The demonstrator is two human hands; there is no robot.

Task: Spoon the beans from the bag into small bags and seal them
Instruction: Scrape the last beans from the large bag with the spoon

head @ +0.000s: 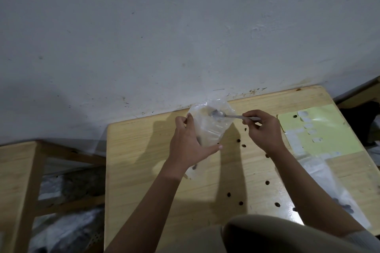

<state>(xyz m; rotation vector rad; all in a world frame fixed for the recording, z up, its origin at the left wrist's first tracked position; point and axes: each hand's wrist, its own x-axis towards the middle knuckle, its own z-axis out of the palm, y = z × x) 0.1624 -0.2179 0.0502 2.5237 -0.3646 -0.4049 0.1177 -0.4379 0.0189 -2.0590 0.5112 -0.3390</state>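
Observation:
My left hand (190,141) holds a small clear plastic bag (211,123) upright over the wooden table (144,170), its mouth open toward the wall. My right hand (263,129) pinches the handle of a metal spoon (224,114), whose bowl sits inside the bag's mouth. Several dark beans (267,182) lie scattered on the table between and below my hands. A larger clear bag (329,187) with a few dark beans in it lies flat under my right forearm.
A pale yellow sheet (329,135) with white stickers lies at the table's right side, with clear bags over its near edge. The wall stands right behind the table. A second wooden table (16,181) stands to the left, with clutter on the floor between.

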